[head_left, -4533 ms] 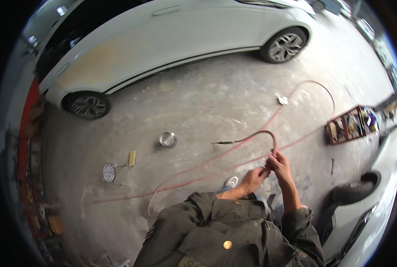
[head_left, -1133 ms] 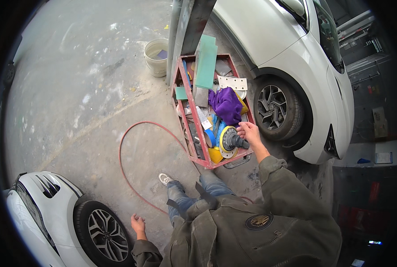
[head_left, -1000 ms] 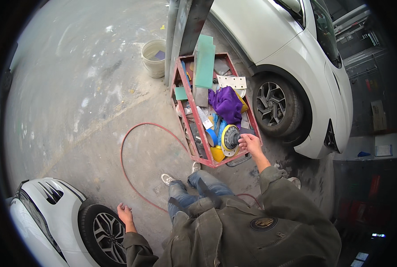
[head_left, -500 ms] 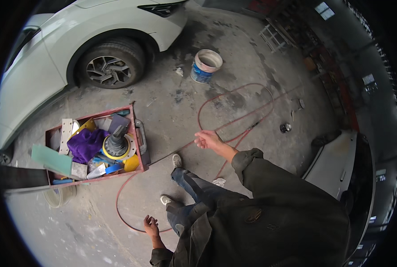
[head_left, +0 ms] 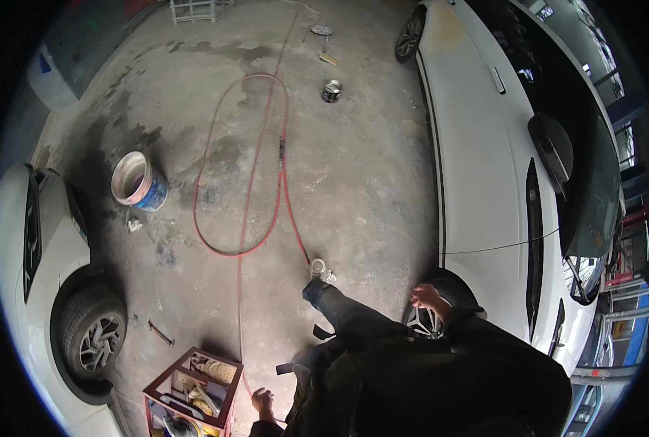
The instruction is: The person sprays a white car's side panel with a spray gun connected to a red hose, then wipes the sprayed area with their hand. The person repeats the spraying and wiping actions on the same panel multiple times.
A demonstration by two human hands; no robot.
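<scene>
My left hand (head_left: 263,400) hangs low beside the red tool cart (head_left: 231,399), its fingers loosely bent and nothing in them. It does not touch the cart. My right hand (head_left: 428,298) is out to the right, empty and loosely curled, in front of the front wheel (head_left: 420,323) of a white car (head_left: 477,138). A gap seems to lie between hand and car, though the view makes this hard to judge. In the cart are several tools and a round perforated tan pad (head_left: 221,372); its lower part is cut off by the frame.
A red hose (head_left: 195,197) lies looped on the concrete floor, running close to my shoe (head_left: 318,268). At left stand a blue-and-white bucket (head_left: 154,192) and a second white car (head_left: 20,240). A small metal can (head_left: 331,91) sits farther off. A hammer-like tool (head_left: 161,334) lies near the cart.
My view has swung right, away from the cart, which is now at the lower left. The second car has come fully into view. My right arm has lowered toward my side.
</scene>
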